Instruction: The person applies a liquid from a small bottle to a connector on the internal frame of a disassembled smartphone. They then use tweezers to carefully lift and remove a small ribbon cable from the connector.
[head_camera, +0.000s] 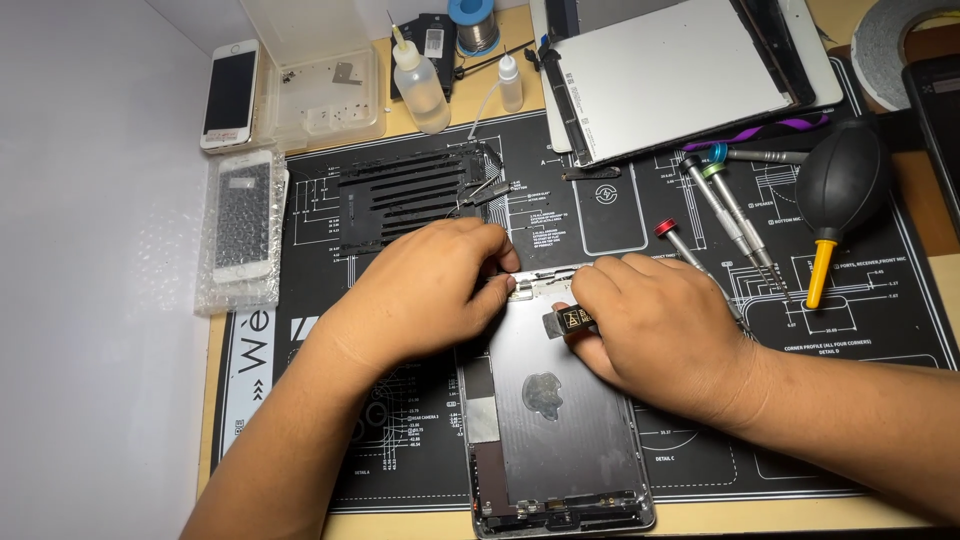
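Observation:
An opened silver tablet shell (560, 430) lies on a black work mat (880, 330) in front of me. My left hand (430, 290) rests on the shell's top left corner, fingertips pinched at its upper edge. My right hand (660, 325) covers the top right part and pinches a small black part with a gold marking (570, 321). A red-capped screwdriver (678, 243) lies just beyond my right hand, its tip hidden under the hand.
A detached white tablet screen (680, 80) lies at the back. Two more screwdrivers (735, 210), a black air blower with yellow nozzle (838, 190), two small bottles (420, 85), a clear plastic box (320, 80), two phones (232, 95) and a black ribbed part (410, 195) surround the mat.

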